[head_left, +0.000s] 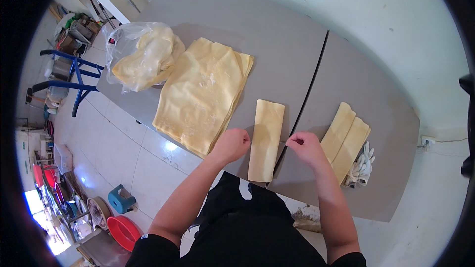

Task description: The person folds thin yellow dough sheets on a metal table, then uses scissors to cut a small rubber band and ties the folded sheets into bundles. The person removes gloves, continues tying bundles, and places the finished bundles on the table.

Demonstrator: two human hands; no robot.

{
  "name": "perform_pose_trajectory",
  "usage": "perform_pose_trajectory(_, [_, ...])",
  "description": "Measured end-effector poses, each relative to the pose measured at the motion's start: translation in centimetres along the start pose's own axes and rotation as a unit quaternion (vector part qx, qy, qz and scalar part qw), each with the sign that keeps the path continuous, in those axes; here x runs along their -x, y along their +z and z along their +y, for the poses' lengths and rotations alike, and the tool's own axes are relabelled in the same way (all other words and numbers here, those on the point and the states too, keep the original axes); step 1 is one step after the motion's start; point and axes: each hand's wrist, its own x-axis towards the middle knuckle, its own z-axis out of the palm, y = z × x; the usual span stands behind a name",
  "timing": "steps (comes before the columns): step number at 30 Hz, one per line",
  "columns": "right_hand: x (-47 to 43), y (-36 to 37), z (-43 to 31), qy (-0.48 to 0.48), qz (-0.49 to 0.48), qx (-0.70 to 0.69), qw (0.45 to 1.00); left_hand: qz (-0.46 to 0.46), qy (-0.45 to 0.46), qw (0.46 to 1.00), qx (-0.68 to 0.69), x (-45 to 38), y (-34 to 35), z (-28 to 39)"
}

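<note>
A folded pale yellow, pliable sheet point(266, 137) lies lengthwise before me on the grey table, between my hands. My right hand point(306, 147) pinches a thin string point(282, 142) that runs to the folded sheet's right edge. On the other side, my left hand point(232, 144) has its fingers closed close to the left edge, seemingly on the string's other end, which is mostly hidden. Left of that hand is a stack of wide yellow sheets point(204, 92) with whitish patches. Two more folded sheets point(345, 137) lie side by side beyond my right hand.
A clear plastic bag point(144, 57) with more yellow sheets sits at the table's left end. White gloves point(360, 167) lie by the folded pair. A dark seam point(315, 70) crosses the grey table point(274, 37). A blue stool point(121, 199) and red basin point(124, 233) stand on the floor.
</note>
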Motion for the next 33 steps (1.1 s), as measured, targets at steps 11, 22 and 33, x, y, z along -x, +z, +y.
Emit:
perform_pose_trajectory(11, [-0.1,1.9,-0.7,0.030,-0.093,-0.335,0.937,0.024,-0.036,0.999,0.004,0.4,-0.8,1.6])
perform_pose_trajectory(22, [-0.1,4.8,-2.8,-0.010,-0.049,-0.320,0.946,0.024,-0.053,0.998,-0.010,1.5,-1.3,2.0])
perform_pose_trajectory(33, [0.1,6.1,-1.1,-0.055,0.026,-0.291,0.955,0.070,-0.050,0.996,0.038,1.9,-2.8,2.3])
